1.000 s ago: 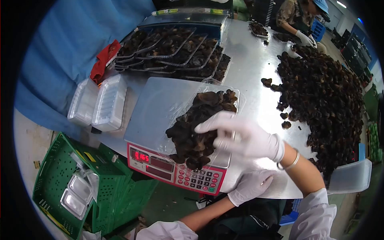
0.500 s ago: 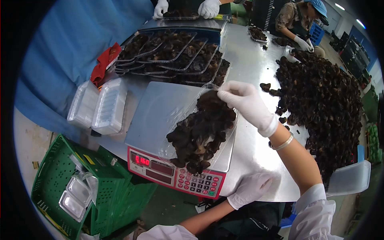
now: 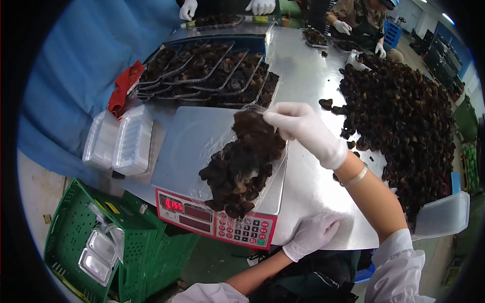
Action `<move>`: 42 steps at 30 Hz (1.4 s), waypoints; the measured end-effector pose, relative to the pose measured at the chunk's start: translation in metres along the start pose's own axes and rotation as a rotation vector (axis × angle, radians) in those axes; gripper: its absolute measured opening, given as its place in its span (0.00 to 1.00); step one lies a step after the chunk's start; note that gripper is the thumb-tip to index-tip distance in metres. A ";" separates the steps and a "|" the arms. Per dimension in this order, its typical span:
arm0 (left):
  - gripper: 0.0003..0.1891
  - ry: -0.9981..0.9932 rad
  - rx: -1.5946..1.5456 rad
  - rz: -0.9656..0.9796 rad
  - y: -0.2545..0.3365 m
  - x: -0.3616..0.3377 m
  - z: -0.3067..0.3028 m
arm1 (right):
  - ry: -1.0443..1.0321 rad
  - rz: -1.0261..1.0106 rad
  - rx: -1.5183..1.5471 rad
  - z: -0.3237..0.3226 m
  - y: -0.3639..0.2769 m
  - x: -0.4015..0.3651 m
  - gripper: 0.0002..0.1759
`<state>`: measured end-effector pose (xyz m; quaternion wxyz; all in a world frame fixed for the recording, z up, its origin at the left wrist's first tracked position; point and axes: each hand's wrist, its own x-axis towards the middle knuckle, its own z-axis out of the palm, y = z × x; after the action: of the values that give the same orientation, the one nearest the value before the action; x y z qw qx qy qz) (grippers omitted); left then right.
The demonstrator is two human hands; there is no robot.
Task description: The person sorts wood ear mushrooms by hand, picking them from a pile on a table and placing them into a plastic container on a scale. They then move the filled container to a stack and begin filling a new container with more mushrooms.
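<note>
A clear plastic tray (image 3: 277,177) filled with dark wood ear mushrooms (image 3: 242,166) lies on the plate of the electronic scale (image 3: 177,136). My right hand (image 3: 305,131), in a white glove, is at the tray's far end. Its thumb and fingers pinch a blurred brown wood ear mushroom (image 3: 255,130) there. The red scale display (image 3: 174,204) reads about 0.155. My left hand (image 3: 313,235), also gloved, rests at the metal table's near edge, right of the scale. Its fingers are curled in, and whatever may be inside is hidden.
Filled trays (image 3: 212,70) are stacked behind the scale. A large mushroom heap (image 3: 399,126) covers the right side. Empty clear trays (image 3: 134,141) stand at left, above a green crate (image 3: 136,252). Two gloved co-workers (image 3: 261,6) (image 3: 361,20) stand across the table.
The display has dropped from about 0.160 to 0.155. My right hand stays at the tray's far end, over the mushrooms. A co-worker's hands at the back have moved apart.
</note>
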<state>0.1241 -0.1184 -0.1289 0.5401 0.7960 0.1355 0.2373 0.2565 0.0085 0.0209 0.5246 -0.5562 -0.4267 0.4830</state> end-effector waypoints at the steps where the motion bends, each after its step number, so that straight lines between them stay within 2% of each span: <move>1: 0.09 -0.017 -0.003 -0.028 0.002 0.000 -0.002 | 0.067 -0.106 -0.258 0.002 0.009 0.008 0.13; 2: 0.09 -0.018 -0.001 -0.031 0.002 -0.002 -0.001 | 0.135 -0.213 -0.519 0.003 0.016 0.015 0.13; 3: 0.09 -0.012 0.002 -0.019 0.001 -0.002 0.000 | 0.173 -0.243 -0.649 0.003 0.018 0.018 0.14; 4: 0.10 -0.005 0.006 -0.006 -0.001 -0.001 0.001 | 0.172 -0.247 -0.649 0.003 0.019 0.019 0.14; 7: 0.10 0.007 0.011 0.025 -0.008 -0.002 0.003 | 0.153 -0.261 -0.621 0.000 0.014 0.013 0.12; 9: 0.10 0.029 0.000 0.049 -0.008 -0.002 0.004 | 0.199 -0.291 -0.248 -0.005 0.005 -0.007 0.10; 10: 0.10 0.046 -0.012 0.073 -0.007 -0.002 0.003 | 0.266 -0.345 -0.271 -0.011 -0.002 -0.025 0.08; 12: 0.10 0.012 0.010 0.059 -0.005 -0.004 -0.002 | 0.324 -0.316 -0.183 -0.028 -0.016 -0.074 0.07; 13: 0.10 -0.006 0.038 0.056 -0.004 -0.003 -0.004 | 0.420 -0.243 -0.205 -0.045 -0.011 -0.102 0.05; 14: 0.10 -0.027 -0.012 0.026 -0.004 -0.002 -0.003 | 0.462 -0.330 -0.196 -0.057 -0.001 -0.129 0.04; 15: 0.10 -0.014 0.002 0.054 -0.005 -0.002 -0.001 | 0.494 -0.294 -0.212 -0.075 0.006 -0.166 0.04; 17: 0.09 -0.022 0.026 0.065 -0.006 -0.001 0.001 | 0.677 -0.275 -0.235 -0.098 0.026 -0.237 0.12; 19: 0.09 -0.027 0.028 0.083 -0.009 -0.002 0.004 | 0.710 -0.110 -0.324 -0.118 0.036 -0.327 0.16; 21: 0.09 -0.025 0.038 0.115 -0.010 -0.001 0.004 | 0.830 0.328 -0.381 -0.116 0.032 -0.408 0.11; 23: 0.10 -0.039 0.071 0.082 -0.007 0.001 0.002 | 0.820 0.778 -0.517 -0.123 0.043 -0.471 0.06; 24: 0.10 -0.049 0.069 0.089 -0.006 0.003 0.002 | 0.832 0.778 -0.512 -0.119 0.052 -0.477 0.06; 26: 0.10 -0.065 0.071 0.013 -0.004 0.002 0.002 | 0.904 0.892 -0.842 -0.110 0.064 -0.484 0.10; 27: 0.10 -0.077 0.074 0.017 -0.003 0.002 0.003 | 0.933 0.835 -0.746 -0.103 0.058 -0.452 0.13; 29: 0.09 -0.072 0.053 -0.011 -0.002 0.000 0.003 | 0.910 0.519 -0.654 -0.090 0.066 -0.382 0.13; 30: 0.09 -0.081 0.060 -0.009 -0.006 -0.004 0.002 | 0.835 0.407 -0.588 -0.084 0.078 -0.347 0.16; 31: 0.09 0.061 -0.106 -0.094 -0.014 -0.011 0.003 | 0.723 0.263 -0.581 -0.073 0.094 -0.319 0.17; 32: 0.09 0.203 -0.272 -0.176 -0.018 -0.015 0.002 | 0.504 0.237 -0.493 -0.063 0.098 -0.285 0.21; 33: 0.09 0.307 -0.500 -0.298 -0.012 -0.015 0.000 | 0.275 0.027 -0.522 -0.059 0.117 -0.257 0.25; 34: 0.10 0.387 -0.562 -0.321 -0.008 -0.014 -0.001 | 0.138 -0.054 -0.542 -0.051 0.135 -0.233 0.28; 35: 0.10 0.400 -0.493 -0.266 -0.010 -0.015 -0.002 | 0.062 -0.151 -0.685 -0.043 0.152 -0.212 0.30; 36: 0.10 0.410 -0.422 -0.210 -0.012 -0.017 -0.002 | 0.013 -0.112 -0.855 -0.034 0.151 -0.200 0.32; 38: 0.10 0.396 -0.386 -0.211 -0.009 -0.016 -0.001 | 0.034 -0.207 -1.063 -0.039 0.165 -0.192 0.37; 39: 0.10 0.393 -0.357 -0.215 -0.008 -0.015 0.000 | 0.041 -0.212 -1.065 -0.045 0.164 -0.194 0.37; 41: 0.10 0.391 -0.347 -0.229 -0.006 -0.013 0.000 | 0.223 0.036 -1.058 -0.067 0.161 -0.207 0.41; 42: 0.10 0.391 -0.338 -0.251 -0.005 -0.013 0.000 | 0.365 0.077 -1.122 -0.082 0.162 -0.213 0.44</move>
<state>0.1136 -0.1228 -0.1370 0.6538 0.6110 0.2930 0.3369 0.2962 -0.2288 -0.1226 0.1972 -0.8379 -0.4992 0.0987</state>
